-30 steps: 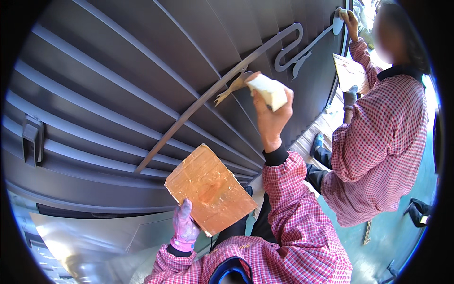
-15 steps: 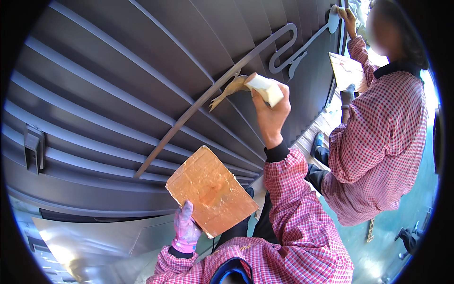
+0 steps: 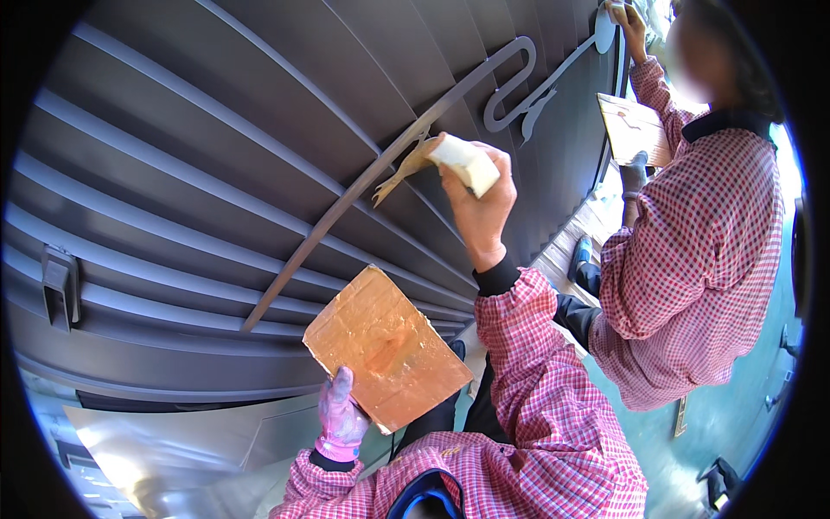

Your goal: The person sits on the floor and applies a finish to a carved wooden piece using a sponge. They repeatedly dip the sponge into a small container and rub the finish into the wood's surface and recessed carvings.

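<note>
My left hand, in a stained pink glove, grips the lower left edge of a flat board smeared with copper-gold paint. The board is held in front of my body, with a thicker patch of paint near its middle. My bare right hand is closed around a pale sponge block, yellowish at its lower side. The sponge's left end is at a gold-coloured leaf ornament, which branches off a long curved metal stem. Whether sponge and leaf touch is hard to tell.
Dark ribbed metal panelling fills the left and top, with a bracket at far left. A co-worker stands close on my right, holding another board and reaching to the ornament's rounded end. A shiny metal sheet lies lower left.
The view has shifted slightly, so the panel and stem sit a little further left. My right hand stays by the leaf with the sponge, its wrist slightly turned; the left hand and board hold still.
</note>
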The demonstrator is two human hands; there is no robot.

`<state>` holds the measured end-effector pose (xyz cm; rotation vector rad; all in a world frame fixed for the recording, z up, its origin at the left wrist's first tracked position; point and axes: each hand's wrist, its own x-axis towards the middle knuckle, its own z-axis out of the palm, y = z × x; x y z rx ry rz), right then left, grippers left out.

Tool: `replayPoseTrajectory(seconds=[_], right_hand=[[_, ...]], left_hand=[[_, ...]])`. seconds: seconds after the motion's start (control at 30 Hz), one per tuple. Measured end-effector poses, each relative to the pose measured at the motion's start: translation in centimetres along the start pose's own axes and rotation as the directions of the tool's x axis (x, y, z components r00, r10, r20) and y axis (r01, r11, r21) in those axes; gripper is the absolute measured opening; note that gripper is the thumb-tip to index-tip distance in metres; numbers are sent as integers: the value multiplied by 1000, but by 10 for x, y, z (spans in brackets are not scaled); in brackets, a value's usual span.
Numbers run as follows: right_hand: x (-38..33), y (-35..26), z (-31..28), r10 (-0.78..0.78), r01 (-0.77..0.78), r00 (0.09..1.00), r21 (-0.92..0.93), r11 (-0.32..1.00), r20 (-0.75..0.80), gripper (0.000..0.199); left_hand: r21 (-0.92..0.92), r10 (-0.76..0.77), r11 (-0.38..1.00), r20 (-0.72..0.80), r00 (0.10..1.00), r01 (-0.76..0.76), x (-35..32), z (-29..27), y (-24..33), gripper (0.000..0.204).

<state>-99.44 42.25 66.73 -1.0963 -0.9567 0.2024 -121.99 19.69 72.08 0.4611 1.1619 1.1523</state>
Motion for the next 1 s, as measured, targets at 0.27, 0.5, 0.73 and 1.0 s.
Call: replayPoseTrajectory(seconds=[0.27, 0.5, 0.73, 1.0], right_hand=[[-11, 7, -3, -144, 146, 988, -43, 988, 60, 38], [-17, -3, 1, -36, 37, 999, 97, 995, -16, 33], [-15, 22, -12, 56, -57, 998, -15, 998, -35, 41], [-17, 30, -15, 177, -175, 984, 68, 982, -12, 37]], left_hand=[[-2, -17, 1000, -2, 1000, 17, 1, 3, 0, 68], [13, -7, 1000, 14, 1000, 7, 1, 6, 2, 66], [17, 0, 1000, 13, 1000, -1, 3, 1, 2, 66], [25, -8, 1000, 20, 1000, 7, 4, 10, 7, 70]])
